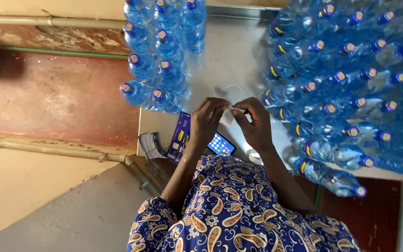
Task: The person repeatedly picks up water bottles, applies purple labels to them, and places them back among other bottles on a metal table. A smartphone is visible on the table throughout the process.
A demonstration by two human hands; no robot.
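My left hand (pixel 207 119) and my right hand (pixel 256 122) meet over a grey metal table (pixel 232 51). Together their fingertips pinch a small thin white strip (pixel 232 108). What kind of strip it is cannot be made out. A second curled white strip (pixel 230 87) lies on the table just beyond the hands. Under my left wrist rests a phone (pixel 221 144) with a lit screen. Both arms come out of blue paisley sleeves at the bottom of the view.
Several blue-tinted plastic water bottles (pixel 162 56) lie stacked to the left, and a larger pile of bottles (pixel 350 84) fills the right. A blue stack of labels (pixel 179 137) and a bundle of printed slips (pixel 151 145) sit at the table's left edge. A red floor (pixel 57 98) lies beyond.
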